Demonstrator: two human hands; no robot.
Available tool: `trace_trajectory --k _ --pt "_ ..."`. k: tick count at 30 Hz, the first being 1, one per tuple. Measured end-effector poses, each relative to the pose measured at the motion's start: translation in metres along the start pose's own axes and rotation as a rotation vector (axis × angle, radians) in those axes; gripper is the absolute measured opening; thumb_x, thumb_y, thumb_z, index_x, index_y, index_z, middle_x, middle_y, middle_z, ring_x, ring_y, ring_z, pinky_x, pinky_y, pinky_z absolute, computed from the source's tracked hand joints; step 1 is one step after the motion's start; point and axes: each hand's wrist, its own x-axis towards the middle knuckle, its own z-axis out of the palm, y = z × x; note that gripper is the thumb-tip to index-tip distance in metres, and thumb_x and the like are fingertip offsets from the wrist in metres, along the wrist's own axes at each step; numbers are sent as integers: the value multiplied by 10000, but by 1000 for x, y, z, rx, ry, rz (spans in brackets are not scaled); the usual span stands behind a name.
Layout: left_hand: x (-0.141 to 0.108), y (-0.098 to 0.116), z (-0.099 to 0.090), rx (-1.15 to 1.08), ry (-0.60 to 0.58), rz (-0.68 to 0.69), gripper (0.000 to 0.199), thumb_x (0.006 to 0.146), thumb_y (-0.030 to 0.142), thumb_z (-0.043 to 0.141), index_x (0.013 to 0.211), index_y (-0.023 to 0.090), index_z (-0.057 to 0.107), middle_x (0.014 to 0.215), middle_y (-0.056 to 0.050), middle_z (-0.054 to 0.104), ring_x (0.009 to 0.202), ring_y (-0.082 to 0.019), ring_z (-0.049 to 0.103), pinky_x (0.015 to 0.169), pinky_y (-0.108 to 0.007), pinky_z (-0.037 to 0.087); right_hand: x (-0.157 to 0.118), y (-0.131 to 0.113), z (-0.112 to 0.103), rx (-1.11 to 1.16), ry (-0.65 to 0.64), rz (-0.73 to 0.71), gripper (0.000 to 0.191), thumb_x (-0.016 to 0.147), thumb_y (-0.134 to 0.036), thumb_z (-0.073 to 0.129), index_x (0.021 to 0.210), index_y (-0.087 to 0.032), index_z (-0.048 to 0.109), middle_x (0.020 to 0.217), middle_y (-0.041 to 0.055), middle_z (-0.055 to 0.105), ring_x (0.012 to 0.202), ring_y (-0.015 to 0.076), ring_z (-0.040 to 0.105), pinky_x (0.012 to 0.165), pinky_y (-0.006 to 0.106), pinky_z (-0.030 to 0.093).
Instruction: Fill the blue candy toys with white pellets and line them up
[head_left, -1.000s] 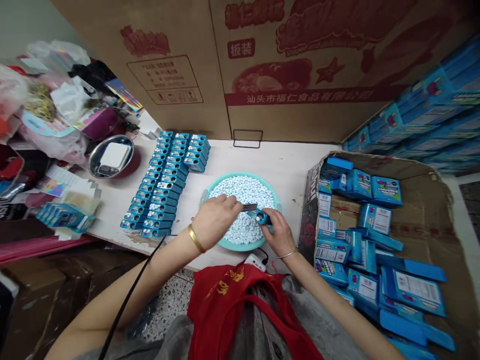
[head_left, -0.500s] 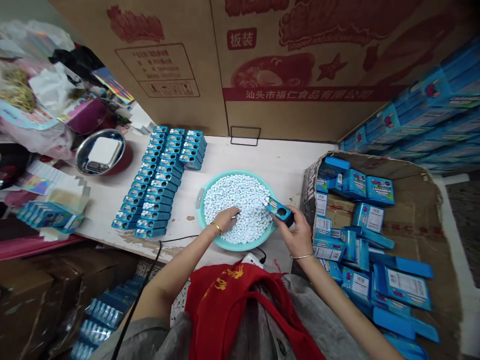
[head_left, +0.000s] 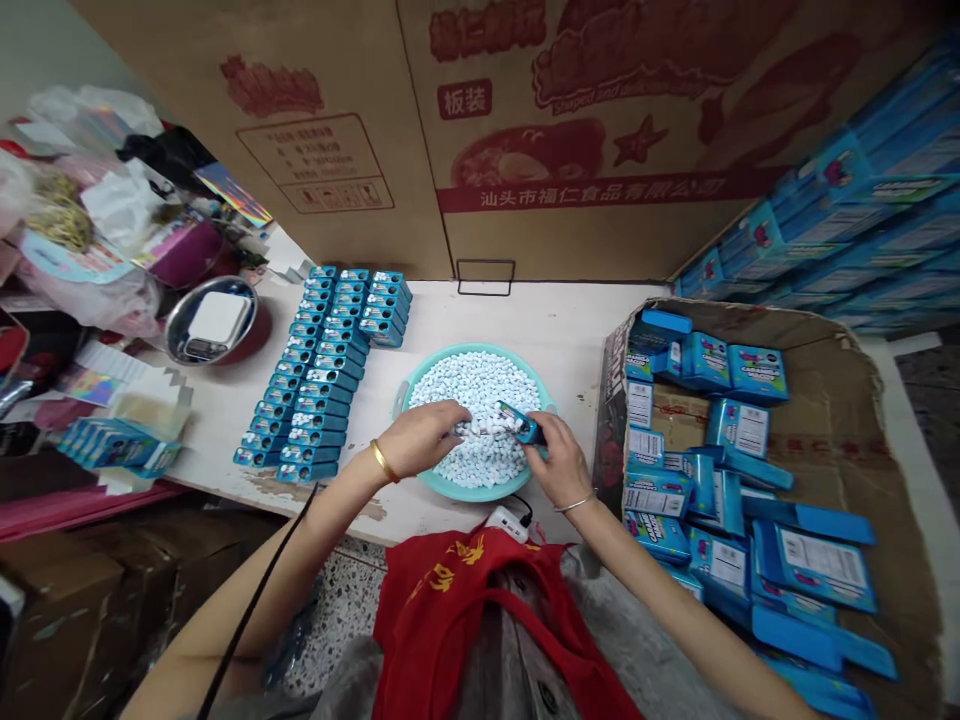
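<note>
A round turquoise basin point(head_left: 403, 396) full of small pale-blue candies point(head_left: 487, 380) sits on the white table. Over its left half is my left hand point(head_left: 424, 437), fingers bent and drawn together above the candies; what they hold is too small to make out. My right hand point(head_left: 559, 458), at the basin's right rim, grips a small blue box point(head_left: 531, 430). The box is tilted over the candies, its end with the round dark hole towards my left fingertips. Rows of similar blue boxes point(head_left: 322, 375) stand on the table left of the basin.
An open carton point(head_left: 885, 440) with many blue boxes is at the right. Behind the table rise large brown cartons point(head_left: 300, 235) and stacked blue packs point(head_left: 817, 230). A metal bowl point(head_left: 259, 330), plastic bags point(head_left: 124, 205) and a wire stand point(head_left: 485, 293) lie around. A black cable point(head_left: 262, 590) runs at lower left.
My left hand has lifted from the candies and turned, fingers now higher in the basin. My right hand has brought the blue box leftward, close to my left fingertips.
</note>
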Motion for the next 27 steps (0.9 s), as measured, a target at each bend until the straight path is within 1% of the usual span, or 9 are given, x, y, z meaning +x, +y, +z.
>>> trace_trajectory --k 4,7,10,13,16,20,22,24,27 --pt "8 44 -24 343 -155 -82 189 881 101 448 1018 134 573 989 -101 624 929 -225 609 735 -328 506 -1 -9 9 25 -27 -51 403 808 -130 473 1204 -196 509 1129 116 602 1081 263 551 949 466 476" --pt "10 73 -32 464 -177 -125 219 916 93 370 979 117 579 929 -122 618 911 -240 609 682 -325 508 -1 -12 13 56 -29 -66 418 808 -124 467 1215 -209 502 1130 108 603 1081 259 553 948 462 478" --pt "7 85 -37 481 -163 -122 218 926 110 370 942 119 587 907 -123 612 904 -238 604 689 -327 507 -2 -10 14 84 -19 -48 403 823 -141 471 1218 -211 502 1128 111 604 1084 258 554 952 459 474" --pt "-1 69 -41 403 -81 -125 168 901 102 421 928 141 582 900 -97 605 877 -217 595 714 -325 504 -3 -8 11 141 -7 1 364 845 -186 490 1208 -208 507 1146 118 596 1101 257 550 966 456 461" --pt "-5 35 -33 162 77 -131 117 867 169 516 974 167 562 956 -67 587 867 -194 586 758 -328 500 -4 -7 9 248 12 90 328 853 -252 544 1178 -218 517 1126 101 605 1068 243 571 945 428 470" --pt "0 -7 2 -280 304 -20 446 785 357 674 1163 185 509 1129 -87 558 1025 -220 552 859 -348 476 -5 -9 14 444 12 224 375 818 -326 633 1157 -223 510 1107 78 609 1029 224 591 924 390 480" --pt "6 -15 20 -412 310 31 572 743 423 714 1216 189 491 1160 -98 556 1048 -230 542 863 -347 466 -6 -10 23 548 -21 245 391 809 -334 649 1156 -225 504 1099 66 606 1021 211 595 919 366 483" --pt "10 -15 32 -450 275 51 472 762 428 696 1135 183 544 1048 -81 591 952 -209 561 809 -327 461 -7 -13 31 613 -37 224 392 804 -341 653 1150 -226 508 1081 55 610 1003 200 600 905 343 492" --pt "13 -14 40 -417 254 61 273 813 387 651 973 176 584 891 -47 579 838 -176 539 746 -298 434 -4 -19 37 616 -57 160 356 816 -344 634 1132 -220 526 1043 48 627 968 194 610 882 333 505"
